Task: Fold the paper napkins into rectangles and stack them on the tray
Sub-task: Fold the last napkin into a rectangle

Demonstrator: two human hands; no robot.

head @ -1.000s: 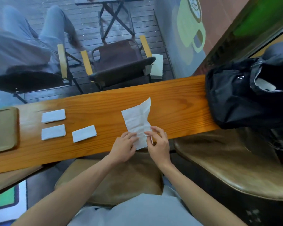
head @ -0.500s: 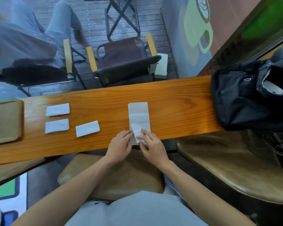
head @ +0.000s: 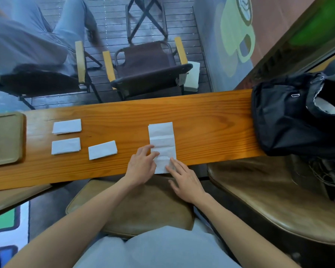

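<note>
A white napkin, folded into a long narrow strip with cross creases, lies flat on the wooden counter, its near end at the counter's front edge. My left hand rests its fingertips on the strip's near left side. My right hand presses two fingers on its near right corner. Neither hand grips the napkin. Three small folded napkin rectangles lie to the left: one at the back, one in front of it, one further right. The brown tray sits at the counter's far left with nothing on it.
A black bag covers the counter's right end. Brown padded stools stand below the counter's near edge. Beyond the counter are folding chairs and a seated person's legs.
The napkin went from a loose, half-lifted sheet to a flat narrow strip. Both hands slid down to its near end and spread out flat on it.
</note>
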